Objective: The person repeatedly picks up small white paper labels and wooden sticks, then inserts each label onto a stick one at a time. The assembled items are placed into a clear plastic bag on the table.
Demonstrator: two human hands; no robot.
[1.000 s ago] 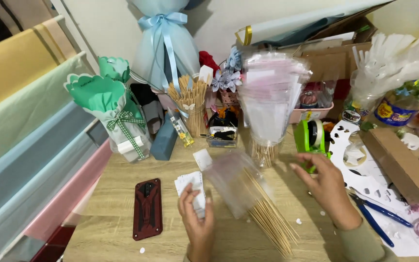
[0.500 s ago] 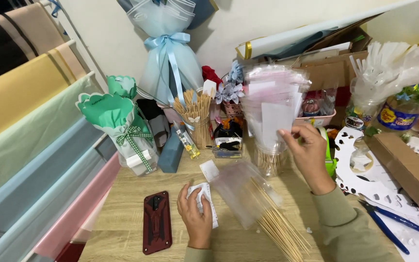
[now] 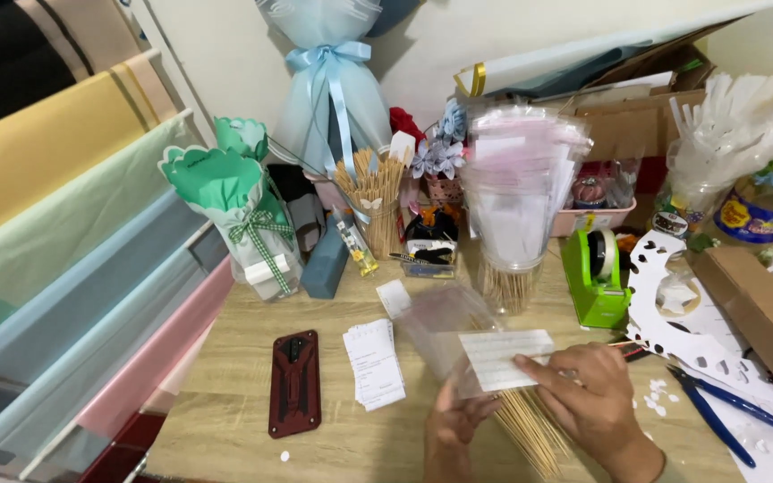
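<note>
Where both hands (image 3: 530,407) pinch it, paper slip (image 3: 505,355) lengthwise left-right over clear bag (image 3: 436,326).

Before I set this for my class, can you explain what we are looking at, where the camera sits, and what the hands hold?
There is no machine: one camera worn on a person's head looks down at their two bare hands over a wooden table. The left hand and right hand together hold a clear plastic sleeve with a white paper slip, above a bundle of wooden skewers. Nearby lie a dark red phone, a stack of white slips, a green tape dispenser and blue-handled pliers.
</note>
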